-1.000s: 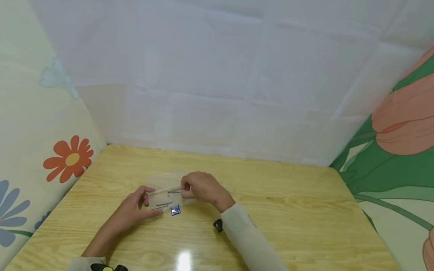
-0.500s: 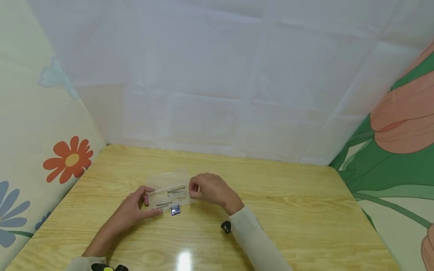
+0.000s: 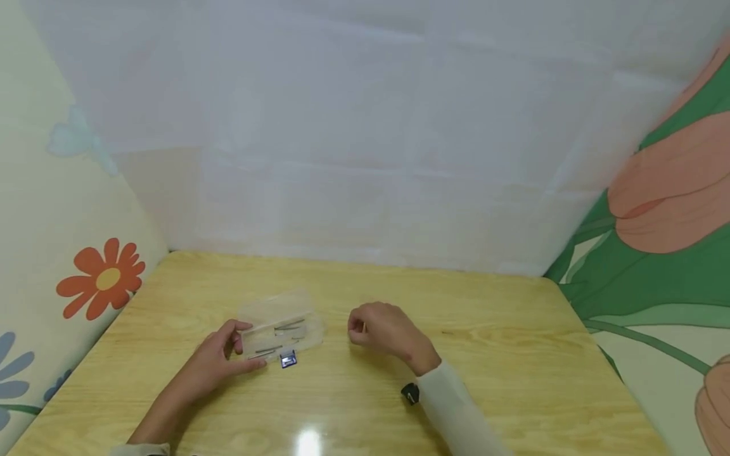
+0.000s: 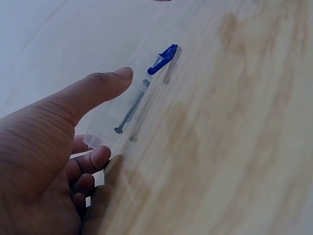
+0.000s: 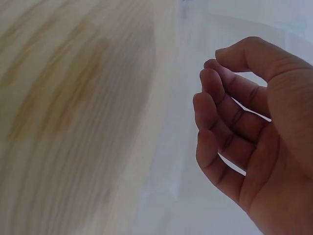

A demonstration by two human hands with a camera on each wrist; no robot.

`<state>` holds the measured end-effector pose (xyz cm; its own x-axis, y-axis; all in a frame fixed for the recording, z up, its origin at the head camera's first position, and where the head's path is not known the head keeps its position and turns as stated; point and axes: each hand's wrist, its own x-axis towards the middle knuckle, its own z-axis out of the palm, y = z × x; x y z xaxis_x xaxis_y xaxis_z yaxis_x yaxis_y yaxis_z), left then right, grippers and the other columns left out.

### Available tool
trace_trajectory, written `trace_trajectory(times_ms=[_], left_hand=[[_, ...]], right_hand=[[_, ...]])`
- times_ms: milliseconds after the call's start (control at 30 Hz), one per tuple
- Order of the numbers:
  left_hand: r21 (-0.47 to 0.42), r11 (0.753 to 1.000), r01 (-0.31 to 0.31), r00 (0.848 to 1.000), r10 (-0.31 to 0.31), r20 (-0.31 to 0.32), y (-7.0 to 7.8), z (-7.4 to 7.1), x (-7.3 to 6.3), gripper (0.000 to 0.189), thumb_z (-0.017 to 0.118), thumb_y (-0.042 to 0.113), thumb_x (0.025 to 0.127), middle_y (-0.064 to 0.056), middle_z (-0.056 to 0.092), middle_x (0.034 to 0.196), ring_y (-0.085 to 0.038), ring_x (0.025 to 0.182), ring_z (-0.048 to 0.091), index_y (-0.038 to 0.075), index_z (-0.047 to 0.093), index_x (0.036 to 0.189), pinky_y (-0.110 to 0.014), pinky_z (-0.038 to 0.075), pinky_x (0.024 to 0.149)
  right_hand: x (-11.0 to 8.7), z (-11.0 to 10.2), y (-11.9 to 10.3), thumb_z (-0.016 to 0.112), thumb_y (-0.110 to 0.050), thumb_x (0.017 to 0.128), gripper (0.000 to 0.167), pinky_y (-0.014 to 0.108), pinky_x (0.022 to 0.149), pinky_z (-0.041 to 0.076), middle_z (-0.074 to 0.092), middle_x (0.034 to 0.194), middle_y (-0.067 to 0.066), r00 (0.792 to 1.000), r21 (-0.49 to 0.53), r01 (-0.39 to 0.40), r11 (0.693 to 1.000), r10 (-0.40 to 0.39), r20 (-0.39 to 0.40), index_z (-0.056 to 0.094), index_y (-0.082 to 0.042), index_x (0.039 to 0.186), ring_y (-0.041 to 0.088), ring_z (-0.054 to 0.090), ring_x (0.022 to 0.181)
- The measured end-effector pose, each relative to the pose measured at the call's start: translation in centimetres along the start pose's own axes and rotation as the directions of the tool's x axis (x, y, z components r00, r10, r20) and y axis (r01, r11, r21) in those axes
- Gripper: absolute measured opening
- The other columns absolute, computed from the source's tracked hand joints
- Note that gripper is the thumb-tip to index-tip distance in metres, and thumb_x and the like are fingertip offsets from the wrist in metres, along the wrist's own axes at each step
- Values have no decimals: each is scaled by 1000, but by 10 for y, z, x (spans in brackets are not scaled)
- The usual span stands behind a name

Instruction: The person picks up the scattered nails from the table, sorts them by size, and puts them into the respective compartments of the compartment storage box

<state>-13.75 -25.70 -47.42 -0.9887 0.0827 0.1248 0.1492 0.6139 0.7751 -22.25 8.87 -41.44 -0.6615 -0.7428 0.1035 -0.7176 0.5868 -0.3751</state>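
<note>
A clear plastic box (image 3: 284,344) with its lid raised lies on the table, several nails (image 3: 289,325) inside it. A blue latch (image 4: 163,59) sits at its front edge. My left hand (image 3: 215,354) holds the box's left end, thumb along the front side and fingers round the end; in the left wrist view a nail (image 4: 132,106) shows through the wall. To the right of the box, above the table, is my right hand (image 3: 388,332), its fingers (image 5: 208,110) loosely bent and the thumb tip close to the index finger. I see nothing in it.
A small thin dark piece (image 3: 448,332) lies on the wooden table (image 3: 513,380) right of my right hand. White cloth (image 3: 365,158) hangs along the back edge, and flower-patterned cloth (image 3: 673,304) stands at both sides.
My right hand has moved from over the box's right part out to the right, away from it. The left hand stays at the box's left end. The head view has shifted slightly.
</note>
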Motion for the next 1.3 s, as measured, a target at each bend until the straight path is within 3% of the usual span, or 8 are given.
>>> trace_trajectory(times_ms=[367,600,1300], left_hand=[[-28,1000,8,1000,-8,7,-2,0,-2,68,91,31,80,-5,48,92,-17,88,52,0,54,129,-26,41,72],[-36,999,17,1000,-16,11,-3,2,-2,69,91,32,80,-5,48,93,-18,88,51,1,55,130,-26,42,72],[-31,999,11,1000,-11,9,-1,0,-3,70,91,30,81,-6,48,93,-17,86,50,-1,54,132,-27,41,70]], right_hand=[[-40,-6,25,67,-15,96,9,26,67,49,64,86,-14,998,-80,-33,996,29,-53,72,-21,91,2,56,74],[-66,-13,41,67,-12,95,11,28,66,50,63,85,-13,992,-103,-94,990,84,-93,71,-20,90,4,57,74],[-115,-29,88,73,-14,94,8,32,66,50,63,85,-13,963,-141,-245,959,224,-152,71,-20,89,7,59,76]])
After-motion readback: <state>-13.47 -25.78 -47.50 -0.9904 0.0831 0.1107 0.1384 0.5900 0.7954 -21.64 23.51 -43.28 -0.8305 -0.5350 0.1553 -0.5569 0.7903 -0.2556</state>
